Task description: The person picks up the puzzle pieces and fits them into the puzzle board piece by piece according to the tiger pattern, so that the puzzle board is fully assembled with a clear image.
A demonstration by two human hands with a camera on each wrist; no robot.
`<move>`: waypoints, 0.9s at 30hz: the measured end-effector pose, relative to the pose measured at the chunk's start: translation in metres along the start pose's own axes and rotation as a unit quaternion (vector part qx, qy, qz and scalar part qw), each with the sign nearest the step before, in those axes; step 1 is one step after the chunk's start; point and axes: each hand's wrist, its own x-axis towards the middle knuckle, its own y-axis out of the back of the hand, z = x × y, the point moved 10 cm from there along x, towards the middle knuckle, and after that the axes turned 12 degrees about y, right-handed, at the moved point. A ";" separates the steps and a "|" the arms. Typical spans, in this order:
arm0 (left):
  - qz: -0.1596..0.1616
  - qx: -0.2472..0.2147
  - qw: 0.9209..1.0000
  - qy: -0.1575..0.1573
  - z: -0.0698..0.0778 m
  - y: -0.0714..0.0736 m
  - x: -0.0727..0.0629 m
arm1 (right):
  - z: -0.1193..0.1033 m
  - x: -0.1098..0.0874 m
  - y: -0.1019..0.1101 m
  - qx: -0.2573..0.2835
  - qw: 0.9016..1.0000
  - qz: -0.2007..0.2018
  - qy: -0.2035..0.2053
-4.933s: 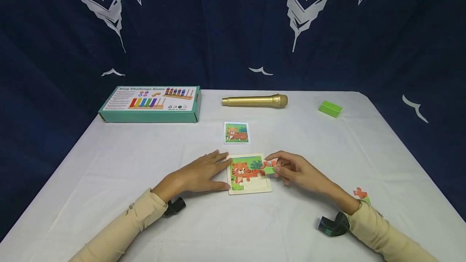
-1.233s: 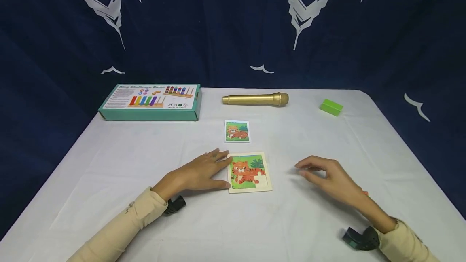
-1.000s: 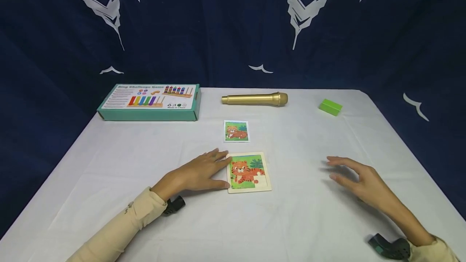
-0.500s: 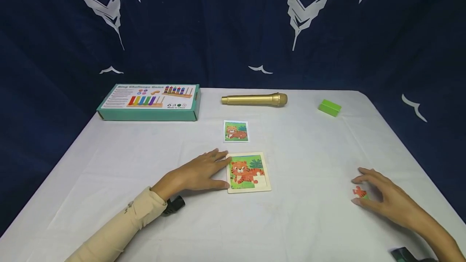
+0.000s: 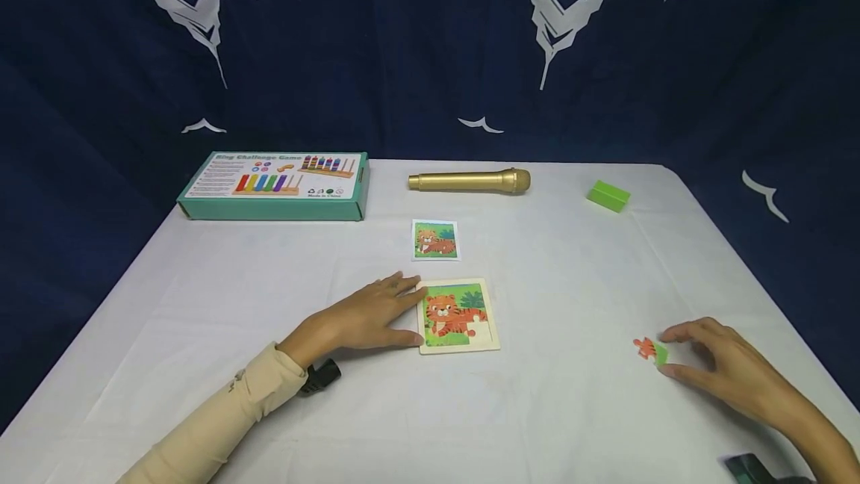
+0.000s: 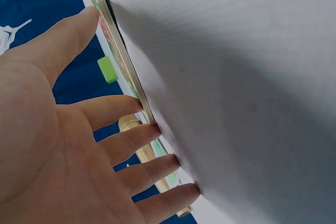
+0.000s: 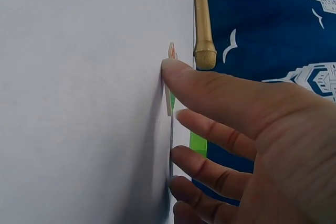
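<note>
A wooden jigsaw board (image 5: 493,320) with a tiger picture lies flat on the table, with a bare gap at its lower right. My left hand (image 5: 369,316) rests at the board's left side, thumb and index finger touching its edge, fingers spread (image 6: 100,150). Far to the right, my right hand (image 5: 725,368) pinches a red and green puzzle piece (image 5: 646,348) between thumb and index finger, low at the tabletop. In the right wrist view the thumb covers much of the piece (image 7: 172,100); the other fingers touch the cloth.
Behind the board lies a small tiger picture card (image 5: 435,240). Along the back are a green game box (image 5: 272,209), a gold microphone (image 5: 470,181) and a green block (image 5: 608,196). White cloth (image 5: 537,409) covers the table; a dark blue curtain (image 5: 403,51) hangs behind.
A piece the right hand held beside the board is now in its lower middle. That hand has moved right to the loose piece, gripped it and shifted it slightly left. The left hand stays.
</note>
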 end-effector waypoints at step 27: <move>0.000 0.003 1.000 -0.001 -0.001 -0.001 0.001 | -0.081 0.091 -0.049 0.282 0.949 -0.087 0.107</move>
